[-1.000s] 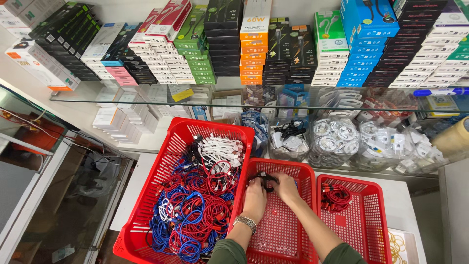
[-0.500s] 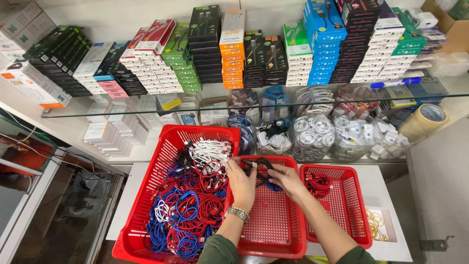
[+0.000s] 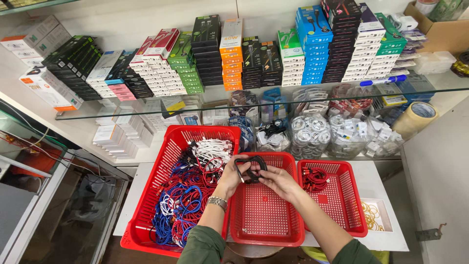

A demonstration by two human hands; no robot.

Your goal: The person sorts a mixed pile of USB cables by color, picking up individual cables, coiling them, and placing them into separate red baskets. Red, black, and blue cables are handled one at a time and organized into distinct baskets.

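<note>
You hold a black cable (image 3: 250, 168) coiled into a loose loop, thin and smooth with a slight sheen, its turns not quite lined up. It hangs in the air just above the far end of the middle red basket (image 3: 266, 215), between your two hands.

Your left hand (image 3: 228, 177) grips the left side of the coil, fingers curled around the strands, thumb pressing on top; a metal wristwatch (image 3: 217, 201) sits on that wrist. Your right hand (image 3: 277, 182) pinches the right side of the loop, fingertips closed on the cable and palm turned partly up. Both forearms rise from the bottom edge in dark green sleeves and angle inward so the hands nearly meet.

The middle basket is hard plastic with a grid of small holes in its floor and slotted walls. Just to the left, touching it, the large red basket (image 3: 161, 161) of the same make holds a tangled heap of blue, red and white cables (image 3: 183, 200). To the right, the small red basket (image 3: 347, 205) holds a few coiled red cables (image 3: 315, 178). Beside that, a shallow white tray (image 3: 386, 217) holds rubber bands (image 3: 373, 216). Beyond the baskets, clear bags of coiled white cables (image 3: 312, 134) sit under a glass shelf (image 3: 439, 83) stacked with flat cardboard boxes.
</note>
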